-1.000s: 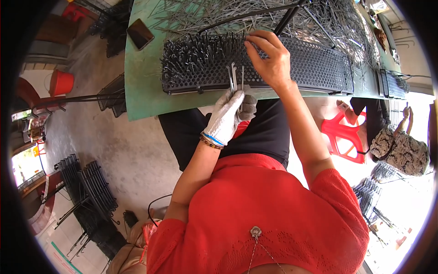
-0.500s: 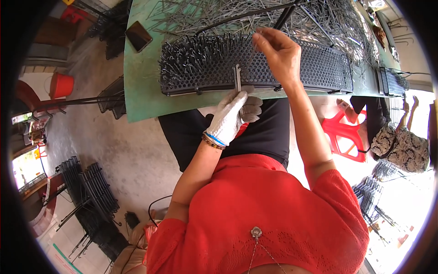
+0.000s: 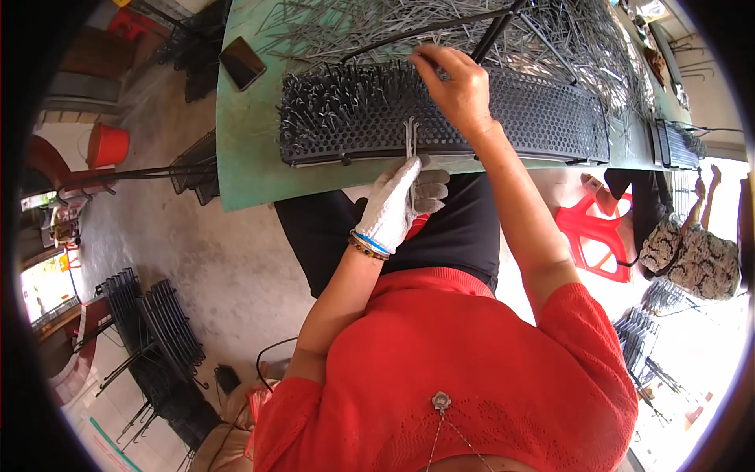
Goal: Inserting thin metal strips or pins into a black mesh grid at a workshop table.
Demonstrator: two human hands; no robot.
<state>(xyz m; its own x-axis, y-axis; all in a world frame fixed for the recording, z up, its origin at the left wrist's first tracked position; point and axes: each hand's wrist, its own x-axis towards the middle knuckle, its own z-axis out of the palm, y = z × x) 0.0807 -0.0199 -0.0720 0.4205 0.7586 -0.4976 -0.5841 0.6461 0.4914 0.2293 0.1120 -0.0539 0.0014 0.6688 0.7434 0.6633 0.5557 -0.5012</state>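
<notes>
Now right hand (image 3: 460, 86) farther back — over perforated tray (image 3: 543, 118)

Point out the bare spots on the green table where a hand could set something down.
Bare green table shows left of the perforated black tray, below the dark phone, and as a thin strip along the near edge. Behind the tray, loose metal rods crowd the top. The gloved left hand holds metal pins at the tray's front; the right hand reaches over it.

One perforated tray (image 3: 511, 118), one phone (image 3: 241, 62)
</notes>
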